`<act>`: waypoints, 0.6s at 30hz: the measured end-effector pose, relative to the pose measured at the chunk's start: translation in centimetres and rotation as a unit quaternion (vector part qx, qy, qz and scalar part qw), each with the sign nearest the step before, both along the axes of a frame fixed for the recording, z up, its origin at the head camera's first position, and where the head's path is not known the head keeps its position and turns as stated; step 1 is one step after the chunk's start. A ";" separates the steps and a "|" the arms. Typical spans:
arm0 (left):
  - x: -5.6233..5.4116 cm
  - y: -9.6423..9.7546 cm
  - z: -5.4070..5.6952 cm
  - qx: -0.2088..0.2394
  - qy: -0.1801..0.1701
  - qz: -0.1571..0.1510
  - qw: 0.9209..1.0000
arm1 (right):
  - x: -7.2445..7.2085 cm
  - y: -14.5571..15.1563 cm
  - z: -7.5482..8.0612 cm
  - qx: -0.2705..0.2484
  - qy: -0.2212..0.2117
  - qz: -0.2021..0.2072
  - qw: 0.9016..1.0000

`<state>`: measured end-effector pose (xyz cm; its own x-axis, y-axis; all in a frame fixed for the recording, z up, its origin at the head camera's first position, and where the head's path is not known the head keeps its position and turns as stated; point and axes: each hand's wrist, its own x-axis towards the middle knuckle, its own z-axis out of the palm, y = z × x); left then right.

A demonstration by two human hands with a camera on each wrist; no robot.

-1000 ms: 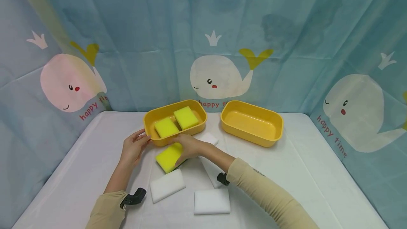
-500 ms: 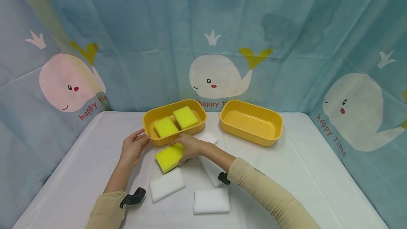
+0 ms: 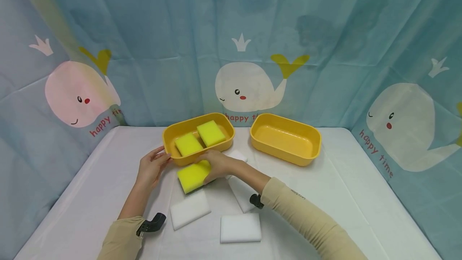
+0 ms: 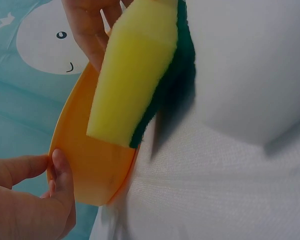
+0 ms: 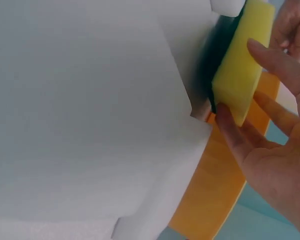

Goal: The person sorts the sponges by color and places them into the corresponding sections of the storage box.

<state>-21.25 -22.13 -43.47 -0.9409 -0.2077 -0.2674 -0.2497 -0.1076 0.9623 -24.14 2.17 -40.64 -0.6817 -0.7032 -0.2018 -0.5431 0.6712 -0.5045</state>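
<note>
My right hand [image 3: 218,165] grips a yellow sponge [image 3: 193,176] with a dark green scouring side, fingers and thumb at its right end. In the left wrist view the sponge [image 4: 132,80] hangs tilted above the white cloth, green side down, with a shadow below. It is in front of the left yellow tub [image 3: 173,159], outside its near wall. Two yellow sponges [image 3: 188,144] lie inside that tub. With thumb and fingers, my left hand [image 3: 150,168] pinches the tub's left end at the rim, as the left wrist view shows.
Several white sponge blocks lie on the table: one at the front left [image 3: 190,210], one at the front middle [image 3: 240,228], others partly under my right forearm. A second yellow tub [image 3: 286,139] stands back right, bare inside. A blue whale-print curtain [image 3: 173,51] hangs behind.
The right hand has raised the gripped sponge slightly, shifting it a little towards the left tub and to the right. The left hand stays at the rim.
</note>
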 end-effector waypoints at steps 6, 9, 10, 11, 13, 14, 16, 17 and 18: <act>-0.1 -0.1 0.0 0.004 -0.002 0.004 1.000 | 0.0 0.3 0.4 -0.005 0.007 0.001 1.000; -0.1 -0.2 0.1 0.012 0.001 0.001 1.000 | 0.1 0.4 0.6 -0.007 0.005 0.000 1.000; -0.1 -0.2 0.1 0.016 0.002 0.000 1.000 | 0.2 0.5 0.7 -0.007 0.004 -0.001 1.000; -0.1 -0.2 0.1 0.019 0.003 -0.002 1.000 | 0.2 0.5 0.8 -0.007 0.003 -0.001 1.000; -0.1 -0.3 0.1 0.022 0.003 -0.006 1.000 | 0.3 0.7 0.9 -0.009 0.000 -0.002 1.000; -0.1 -0.3 0.1 0.023 0.002 -0.007 1.000 | 0.3 0.8 1.0 -0.010 0.001 -0.002 1.000; -0.1 -0.3 0.1 0.021 0.001 -0.009 1.000 | 0.4 0.9 1.0 -0.015 -0.002 -0.002 1.000; -0.1 -0.3 0.1 0.020 0.000 -0.011 1.000 | 0.4 0.9 1.0 -0.017 -0.003 -0.001 1.000; -0.1 -0.3 0.0 0.018 0.000 -0.011 1.000 | 0.4 1.0 1.1 -0.019 -0.003 0.000 1.000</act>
